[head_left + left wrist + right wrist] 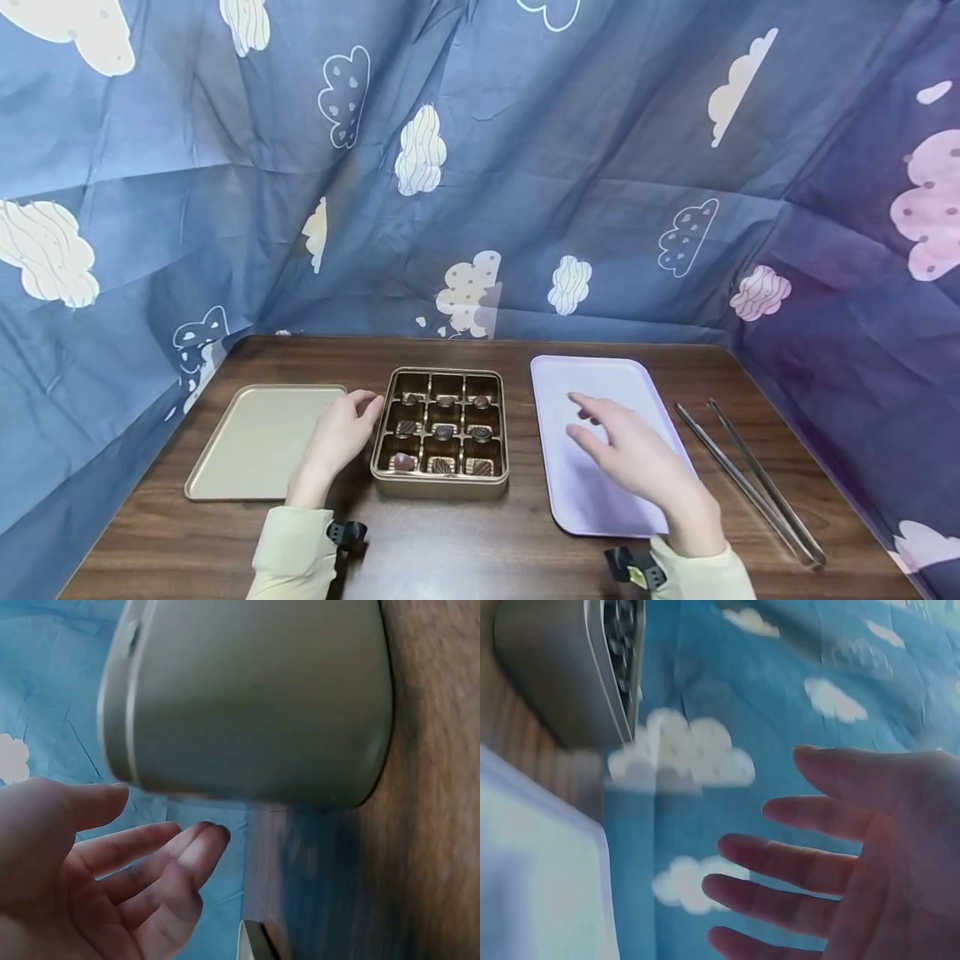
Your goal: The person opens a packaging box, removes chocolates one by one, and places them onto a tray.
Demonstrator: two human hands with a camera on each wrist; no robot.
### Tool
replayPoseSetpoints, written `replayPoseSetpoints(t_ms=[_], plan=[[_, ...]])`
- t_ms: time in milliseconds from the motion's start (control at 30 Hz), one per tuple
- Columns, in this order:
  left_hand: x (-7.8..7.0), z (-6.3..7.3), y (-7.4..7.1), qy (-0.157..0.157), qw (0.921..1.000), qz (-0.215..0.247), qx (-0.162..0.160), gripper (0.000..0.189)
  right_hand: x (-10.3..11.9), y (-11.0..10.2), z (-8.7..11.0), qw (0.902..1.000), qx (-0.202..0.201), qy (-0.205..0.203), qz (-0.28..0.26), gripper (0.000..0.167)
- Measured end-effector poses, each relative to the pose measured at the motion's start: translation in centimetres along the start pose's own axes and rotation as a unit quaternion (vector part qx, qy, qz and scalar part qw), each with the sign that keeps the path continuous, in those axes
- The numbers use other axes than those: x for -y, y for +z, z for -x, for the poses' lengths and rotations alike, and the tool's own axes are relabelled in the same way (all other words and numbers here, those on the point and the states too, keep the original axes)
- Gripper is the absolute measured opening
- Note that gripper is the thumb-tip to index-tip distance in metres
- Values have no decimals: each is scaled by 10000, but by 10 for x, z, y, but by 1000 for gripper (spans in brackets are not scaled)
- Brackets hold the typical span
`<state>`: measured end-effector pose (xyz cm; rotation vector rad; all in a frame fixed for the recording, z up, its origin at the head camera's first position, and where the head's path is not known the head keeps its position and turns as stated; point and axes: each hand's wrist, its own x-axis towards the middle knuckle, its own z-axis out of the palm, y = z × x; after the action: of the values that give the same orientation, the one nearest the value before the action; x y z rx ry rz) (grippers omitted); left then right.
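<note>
A gold tin box (439, 487) with a divided insert stands at the middle of the table, and a chocolate (443, 432) sits in its central compartment among several others. Beside the box's left wall is my left hand (341, 437), fingers loosely bent and holding nothing. In the left wrist view its thumb tip comes close to the box's rim; whether they touch I cannot tell. Over the lilac tray (558, 500) hovers my right hand (637, 450), its fingers spread and fairly straight in the right wrist view, with nothing in them.
A flat beige tray (255, 442) lies on the left, partly behind the left hand. Metal tongs (757, 483) rest on the wooden table (435, 558) right of the lilac tray. A blue cloud-patterned curtain (510, 183) hangs behind and along both sides.
</note>
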<state>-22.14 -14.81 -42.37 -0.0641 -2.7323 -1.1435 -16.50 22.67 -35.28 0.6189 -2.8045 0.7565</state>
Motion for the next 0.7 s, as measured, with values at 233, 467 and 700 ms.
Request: replayPoseSetpoints(t_ms=[233, 467, 700], plan=[[7, 0, 4, -4, 9998, -12, -192, 30, -37, -28, 9, 9986, -69, 502, 134, 48], [9, -6, 7, 197, 9993, -188, -250, 22, -79, -51, 27, 9913, 74, 1292, 235, 57], [12, -7, 12, 313, 9988, -227, -308, 16, -118, -58, 46, 9793, 313, 1988, 230, 69]])
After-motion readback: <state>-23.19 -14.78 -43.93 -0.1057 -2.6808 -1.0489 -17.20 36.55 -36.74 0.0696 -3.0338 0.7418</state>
